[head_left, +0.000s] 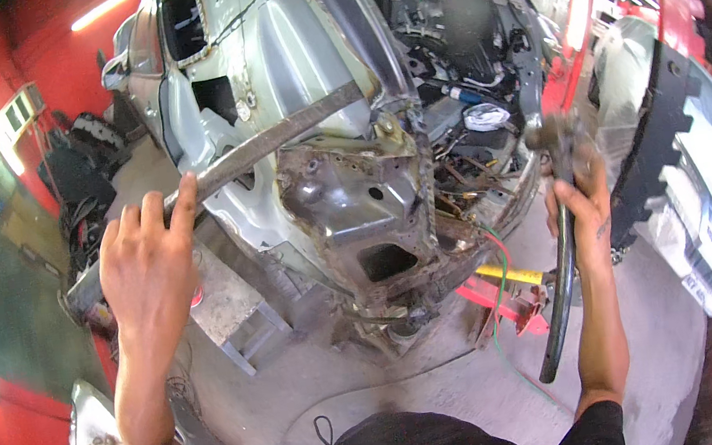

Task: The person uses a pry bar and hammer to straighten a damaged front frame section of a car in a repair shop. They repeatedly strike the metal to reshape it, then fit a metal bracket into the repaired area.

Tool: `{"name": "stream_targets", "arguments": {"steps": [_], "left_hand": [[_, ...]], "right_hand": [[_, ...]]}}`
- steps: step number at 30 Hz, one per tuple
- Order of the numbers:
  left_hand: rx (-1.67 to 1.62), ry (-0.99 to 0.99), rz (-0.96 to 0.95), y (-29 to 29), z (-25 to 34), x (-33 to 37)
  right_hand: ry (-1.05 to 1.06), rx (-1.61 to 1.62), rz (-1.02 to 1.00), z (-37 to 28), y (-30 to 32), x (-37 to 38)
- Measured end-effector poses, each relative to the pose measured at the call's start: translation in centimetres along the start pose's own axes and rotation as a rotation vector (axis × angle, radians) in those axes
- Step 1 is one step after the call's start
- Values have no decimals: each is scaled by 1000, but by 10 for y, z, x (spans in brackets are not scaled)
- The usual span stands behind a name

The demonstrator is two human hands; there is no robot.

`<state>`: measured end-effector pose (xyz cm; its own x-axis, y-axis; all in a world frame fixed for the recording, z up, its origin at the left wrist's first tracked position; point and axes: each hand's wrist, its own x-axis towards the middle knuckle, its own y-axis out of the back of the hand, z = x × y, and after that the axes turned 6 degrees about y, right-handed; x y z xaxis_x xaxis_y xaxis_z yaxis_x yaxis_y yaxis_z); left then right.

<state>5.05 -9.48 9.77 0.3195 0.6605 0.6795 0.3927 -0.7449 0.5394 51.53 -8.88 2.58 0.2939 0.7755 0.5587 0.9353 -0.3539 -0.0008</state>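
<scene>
My left hand [146, 266] is wrapped around the near end of a long flat metal bar [276, 138], index finger lying along it. The bar slants up to the right, and its far end overlaps the silver panel of a stripped car body [281, 46]; whether it touches cannot be told. Below the bar is the bare-metal front corner section [352, 191] of the body, with holes and rough, rusty edges. In my right hand [585, 204] a hammer [558, 303] is gripped, head up and black handle pointing down. The hammer head is blurred beside the engine bay.
The open engine bay [460, 53] holds wiring and loose parts. A small worn stool [235, 299] stands left below the body. A red and yellow jack-like stand [511, 287] is under the front. A bumper [708, 200] stands at right; a cable [335, 396] crosses the floor.
</scene>
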Motion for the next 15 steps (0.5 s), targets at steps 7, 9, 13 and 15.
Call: {"name": "stream_targets", "arguments": {"steps": [7,9,13,15], "left_hand": [[-89,-46,26,-24,-9,-1],[-49,-67,100,-29,-10,-3],[-62,-58,200,-49,-20,-11],[-83,-64,222,-49,-16,-8]], "right_hand": [[-6,-12,-277,1,-79,-177],[70,-93,-492,-23,-109,-210],[238,-45,-757,-92,-173,-238],[530,-46,-787,-137,-204,-247]]}}
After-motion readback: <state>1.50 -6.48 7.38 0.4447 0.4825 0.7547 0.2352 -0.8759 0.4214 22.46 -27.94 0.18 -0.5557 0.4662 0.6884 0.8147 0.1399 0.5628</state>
